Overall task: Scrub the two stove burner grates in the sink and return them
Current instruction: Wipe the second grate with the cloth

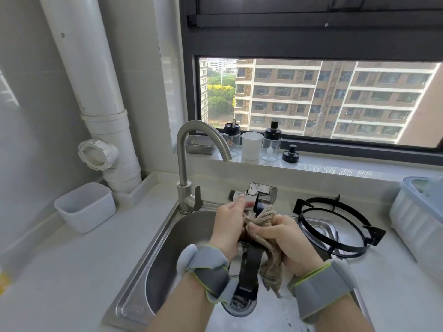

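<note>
I hold a black burner grate [250,264] on edge over the steel sink [167,248]. My left hand [227,226] grips its upper rim, fingers curled round the top. My right hand [285,238] clutches a brown knitted cloth [268,250] bunched against the grate, its tail hanging down toward the drain [239,305]. The second black grate [335,226] rests flat at the sink's right edge, partly on the counter. Much of the held grate is hidden behind my hands and the cloth.
A steel faucet [191,159] arches over the sink's back left; no water shows. A white tub [85,207] stands on the left counter, a ribbed plastic container [417,224] at the right. Jars and a cup [251,144] line the window sill.
</note>
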Tool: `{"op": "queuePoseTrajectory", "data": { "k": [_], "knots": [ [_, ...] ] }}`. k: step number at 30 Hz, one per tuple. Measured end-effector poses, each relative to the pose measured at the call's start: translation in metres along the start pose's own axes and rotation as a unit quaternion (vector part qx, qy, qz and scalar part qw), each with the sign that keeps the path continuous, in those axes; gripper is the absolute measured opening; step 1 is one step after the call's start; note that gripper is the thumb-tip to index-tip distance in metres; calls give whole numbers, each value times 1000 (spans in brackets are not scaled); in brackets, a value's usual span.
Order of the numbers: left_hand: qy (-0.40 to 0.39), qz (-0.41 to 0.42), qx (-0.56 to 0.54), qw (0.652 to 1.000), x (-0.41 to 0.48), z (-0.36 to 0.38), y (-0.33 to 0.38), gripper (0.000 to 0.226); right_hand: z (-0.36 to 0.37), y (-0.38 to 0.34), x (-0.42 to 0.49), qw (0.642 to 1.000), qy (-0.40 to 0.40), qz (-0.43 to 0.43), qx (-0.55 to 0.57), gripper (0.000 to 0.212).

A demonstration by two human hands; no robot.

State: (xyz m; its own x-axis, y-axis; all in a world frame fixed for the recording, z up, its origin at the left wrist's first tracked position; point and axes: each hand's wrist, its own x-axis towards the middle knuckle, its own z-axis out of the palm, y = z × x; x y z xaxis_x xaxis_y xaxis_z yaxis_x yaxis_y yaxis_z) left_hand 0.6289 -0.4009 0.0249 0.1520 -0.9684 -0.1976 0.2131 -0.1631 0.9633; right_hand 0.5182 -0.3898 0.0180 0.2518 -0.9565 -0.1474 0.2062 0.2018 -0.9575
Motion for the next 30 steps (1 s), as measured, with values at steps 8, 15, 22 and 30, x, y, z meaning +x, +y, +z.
{"op": "queuePoseTrajectory", "data": {
  "k": [8, 15, 22, 30],
  "knots": [
    [-1, 153, 150, 977, -7, -2, -3, 32, -5, -13, 3, 984, 9, 73, 163, 35],
    [45, 175, 109, 978, -5, -11, 1, 29, 3, -9, 7, 995, 19, -30, 88, 35],
    [52, 143, 83, 985, -9, -8, -19, 35, -8, 4, -2, 983, 72, -118, -124, 37],
    [27, 44, -16, 999, -9, -20, -3, 27, -47, 3, 0, 946, 49, -135, 291, 50]
  ]
}}
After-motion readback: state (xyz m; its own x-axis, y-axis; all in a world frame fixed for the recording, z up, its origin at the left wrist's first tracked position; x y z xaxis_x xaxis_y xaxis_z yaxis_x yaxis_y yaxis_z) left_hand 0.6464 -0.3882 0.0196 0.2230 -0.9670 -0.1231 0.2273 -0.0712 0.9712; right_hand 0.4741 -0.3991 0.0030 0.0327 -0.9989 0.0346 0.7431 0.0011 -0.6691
